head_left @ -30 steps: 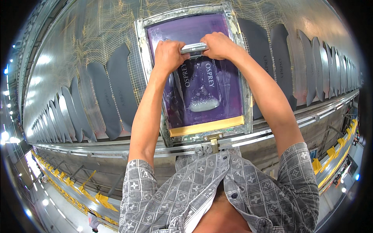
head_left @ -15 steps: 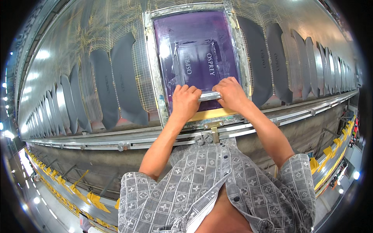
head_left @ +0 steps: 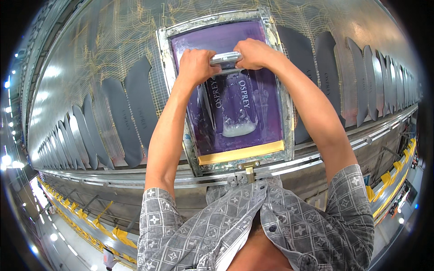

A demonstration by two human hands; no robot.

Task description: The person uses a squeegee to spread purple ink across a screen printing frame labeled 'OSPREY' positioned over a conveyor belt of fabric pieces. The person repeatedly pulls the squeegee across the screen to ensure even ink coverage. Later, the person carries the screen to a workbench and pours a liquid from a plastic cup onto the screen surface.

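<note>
A metal-framed printing screen (head_left: 286,128) with purple mesh (head_left: 267,122) lies on the long table in front of me. My left hand (head_left: 196,67) and my right hand (head_left: 254,54) are both closed round a silver squeegee (head_left: 226,58), one at each end of its bar. The squeegee stands over the far part of the mesh; its lower edge is partly hidden. Pale wet ink (head_left: 239,129) pools on the near part of the mesh, below two lines of light lettering. Yellow tape (head_left: 242,152) covers the mesh's near edge.
Dark grey cut pieces (head_left: 120,119) lie in a long row on both sides of the screen. A metal rail (head_left: 113,178) runs along the table's near edge, with a brass-coloured bracket (head_left: 248,170) at the frame. Yellow flaps (head_left: 122,235) line another long structure behind me.
Both hands have pushed the squeegee from the near end of the mesh to its far part. The near mesh, the pale ink and the whole yellow tape now show.
</note>
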